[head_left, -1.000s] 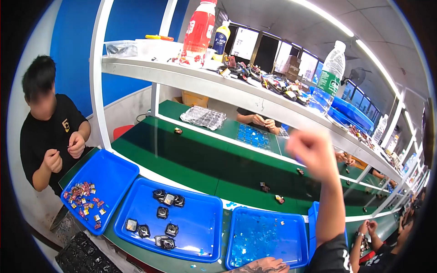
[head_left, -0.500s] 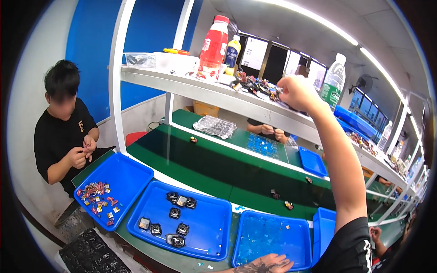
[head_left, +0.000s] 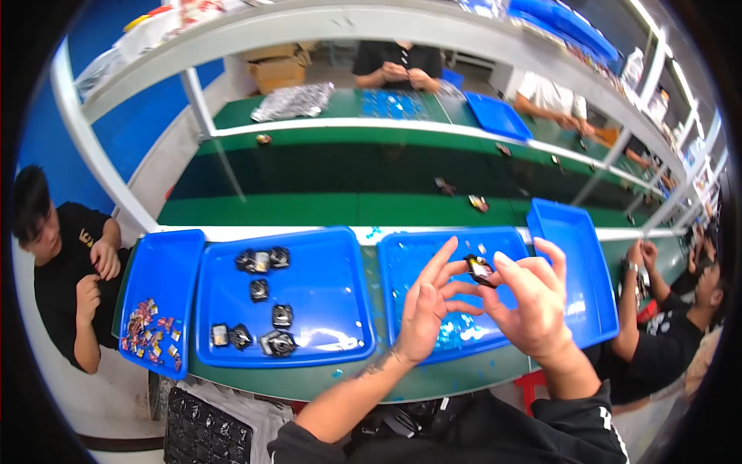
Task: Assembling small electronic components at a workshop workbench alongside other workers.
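Note:
My right hand is closed in a pinch, thumb and forefinger at one side of a small black part with a pale and reddish face. That part is held over the blue tray with bluish film and scraps in it. Just left of the part, my left hand is open with its fingers spread. Its fingertips come close to the part; whether they touch it I cannot tell. In the blue tray to the left lie several black camera-like modules.
A narrower blue tray at far left holds many small reddish parts. At right stands another blue tray. Ahead runs a green conveyor carrying a few small parts, below a white shelf. Several co-workers sit around.
My right hand has come down from the shelf and now pinches the small black part over the tray. My left hand has risen from the tray beside it. The view has tilted down.

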`<state>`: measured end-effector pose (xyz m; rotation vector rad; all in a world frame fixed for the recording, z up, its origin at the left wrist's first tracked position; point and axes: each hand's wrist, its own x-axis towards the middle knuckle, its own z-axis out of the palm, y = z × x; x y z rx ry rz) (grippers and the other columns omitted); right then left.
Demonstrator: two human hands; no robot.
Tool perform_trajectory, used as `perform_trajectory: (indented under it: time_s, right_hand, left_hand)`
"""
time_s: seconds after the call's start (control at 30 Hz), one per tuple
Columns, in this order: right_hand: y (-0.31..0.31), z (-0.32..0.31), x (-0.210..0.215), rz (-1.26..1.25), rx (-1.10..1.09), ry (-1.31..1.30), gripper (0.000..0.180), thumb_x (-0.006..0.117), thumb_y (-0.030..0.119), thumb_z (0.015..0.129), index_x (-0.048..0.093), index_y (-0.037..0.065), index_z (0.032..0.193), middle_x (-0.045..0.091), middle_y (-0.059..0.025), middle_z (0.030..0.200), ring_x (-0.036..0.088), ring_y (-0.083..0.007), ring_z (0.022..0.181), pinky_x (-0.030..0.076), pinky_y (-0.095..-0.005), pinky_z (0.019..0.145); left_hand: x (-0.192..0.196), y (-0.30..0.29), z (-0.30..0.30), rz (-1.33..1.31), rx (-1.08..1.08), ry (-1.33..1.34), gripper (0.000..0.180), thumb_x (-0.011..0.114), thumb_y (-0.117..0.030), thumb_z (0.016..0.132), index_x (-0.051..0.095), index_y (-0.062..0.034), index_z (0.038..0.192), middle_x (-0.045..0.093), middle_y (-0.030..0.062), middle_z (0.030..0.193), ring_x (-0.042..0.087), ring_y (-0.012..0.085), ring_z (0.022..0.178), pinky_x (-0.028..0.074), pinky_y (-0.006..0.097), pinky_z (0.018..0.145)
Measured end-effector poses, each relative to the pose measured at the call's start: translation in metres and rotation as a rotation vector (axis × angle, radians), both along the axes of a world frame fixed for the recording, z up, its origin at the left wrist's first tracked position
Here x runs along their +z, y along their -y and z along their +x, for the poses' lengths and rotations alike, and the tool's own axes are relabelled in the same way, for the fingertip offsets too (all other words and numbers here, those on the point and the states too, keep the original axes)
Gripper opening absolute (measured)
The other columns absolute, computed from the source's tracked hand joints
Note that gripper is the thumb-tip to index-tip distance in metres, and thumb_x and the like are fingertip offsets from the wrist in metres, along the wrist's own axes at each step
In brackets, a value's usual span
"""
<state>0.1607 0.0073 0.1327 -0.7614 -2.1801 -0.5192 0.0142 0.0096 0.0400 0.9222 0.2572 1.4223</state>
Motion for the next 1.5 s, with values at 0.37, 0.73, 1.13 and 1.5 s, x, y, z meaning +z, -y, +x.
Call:
perform_trajectory:
  time_s: [0.37, 0.73, 1.13, 1.5]
  right_hand:
    - [0.028, 0.055, -0.084, -0.586, -0.113, -0.583, 0.033, 0.071, -0.007, 0.073, 0.066, -0.001, 0.105, 0.068, -0.0113, 0.090, 0.064, -0.0204, 0.073, 0.050, -0.0323, 0.074]
    - [-0.001, 0.053, -0.084, -0.709, -0.014, -0.462, 0.024, 0.078, -0.003, 0.069, 0.071, 0.004, 0.091, 0.065, -0.0083, 0.087, 0.064, -0.0197, 0.077, 0.052, -0.0295, 0.066]
    - [-0.001, 0.055, -0.105, -0.924, 0.030, -0.615, 0.012, 0.070, -0.006, 0.076, 0.064, 0.000, 0.084, 0.061, -0.0112, 0.091, 0.061, -0.0211, 0.086, 0.050, -0.0299, 0.075]
    - [0.025, 0.115, -0.078, -1.002, -0.216, -0.813, 0.022, 0.068, -0.005, 0.080, 0.066, -0.003, 0.102, 0.067, -0.0066, 0.087, 0.064, -0.0106, 0.082, 0.050, -0.0242, 0.074]
  left_hand:
    - [-0.025, 0.010, 0.035, -0.266, -0.169, -0.186, 0.065, 0.052, 0.005, 0.093, 0.019, -0.0075, 0.147, 0.054, 0.0217, 0.125, 0.063, 0.0255, 0.106, 0.059, 0.035, 0.083]
    - [-0.031, 0.013, 0.036, -0.180, -0.025, -0.479, 0.060, 0.057, 0.010, 0.087, 0.026, -0.0056, 0.136, 0.053, 0.0215, 0.128, 0.061, 0.0213, 0.109, 0.054, 0.032, 0.091]
    - [-0.031, 0.009, 0.037, -0.218, 0.033, -0.577, 0.023, 0.062, 0.007, 0.088, 0.059, 0.0013, 0.110, 0.059, 0.0107, 0.116, 0.064, 0.0191, 0.103, 0.058, 0.029, 0.084]
    - [-0.027, 0.012, 0.031, -0.355, 0.058, -0.585, 0.022, 0.063, 0.006, 0.087, 0.068, 0.0044, 0.108, 0.058, 0.0147, 0.110, 0.068, 0.0210, 0.081, 0.061, 0.030, 0.068]
